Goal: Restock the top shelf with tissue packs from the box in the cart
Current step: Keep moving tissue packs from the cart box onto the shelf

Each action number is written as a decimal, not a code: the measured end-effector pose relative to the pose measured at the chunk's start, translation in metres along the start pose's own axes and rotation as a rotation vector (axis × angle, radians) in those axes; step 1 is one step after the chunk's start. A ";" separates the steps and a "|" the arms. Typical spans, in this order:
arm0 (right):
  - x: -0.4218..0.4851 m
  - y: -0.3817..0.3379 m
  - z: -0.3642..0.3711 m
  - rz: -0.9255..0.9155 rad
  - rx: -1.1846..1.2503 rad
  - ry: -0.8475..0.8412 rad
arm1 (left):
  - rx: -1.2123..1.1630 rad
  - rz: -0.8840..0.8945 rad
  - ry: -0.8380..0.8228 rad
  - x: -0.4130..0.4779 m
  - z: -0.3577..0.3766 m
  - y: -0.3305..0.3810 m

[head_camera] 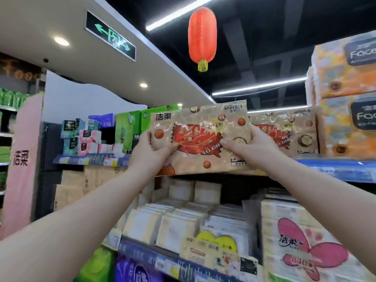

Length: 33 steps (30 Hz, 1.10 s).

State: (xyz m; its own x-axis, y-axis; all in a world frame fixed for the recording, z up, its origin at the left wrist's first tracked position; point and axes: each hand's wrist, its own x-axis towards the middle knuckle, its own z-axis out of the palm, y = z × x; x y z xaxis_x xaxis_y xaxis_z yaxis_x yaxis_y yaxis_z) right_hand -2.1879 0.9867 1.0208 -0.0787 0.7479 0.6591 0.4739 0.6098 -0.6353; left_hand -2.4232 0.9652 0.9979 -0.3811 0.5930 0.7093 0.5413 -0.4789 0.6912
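Note:
A beige tissue pack (200, 127) with a red banner and brown dots is held up in front of the top shelf (335, 169). My left hand (151, 150) grips its left edge and my right hand (250, 144) grips its right side, both arms raised. A matching beige pack (289, 133) stands on the shelf just to the right, partly behind the held one. The held pack's bottom edge is level with the shelf's front lip. The cart and the box are out of view.
Orange "Face" tissue packs (345, 82) are stacked high at the right on the same shelf. Green packs (130, 129) stand to the left. Lower shelves hold white and pink-butterfly packs (305, 241). A red lantern (201, 35) hangs overhead.

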 end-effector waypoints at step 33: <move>0.119 0.026 0.049 0.297 -0.458 0.113 | -0.266 0.169 -0.315 0.171 0.106 -0.096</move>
State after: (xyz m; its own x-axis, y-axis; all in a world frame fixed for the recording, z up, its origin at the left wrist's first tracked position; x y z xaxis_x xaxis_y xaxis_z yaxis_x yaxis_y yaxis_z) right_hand -2.2282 1.1043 1.0626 0.1990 0.8219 0.5338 0.7960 0.1822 -0.5772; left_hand -2.4608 1.1816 1.0384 -0.0346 0.6408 0.7669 0.3485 -0.7115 0.6102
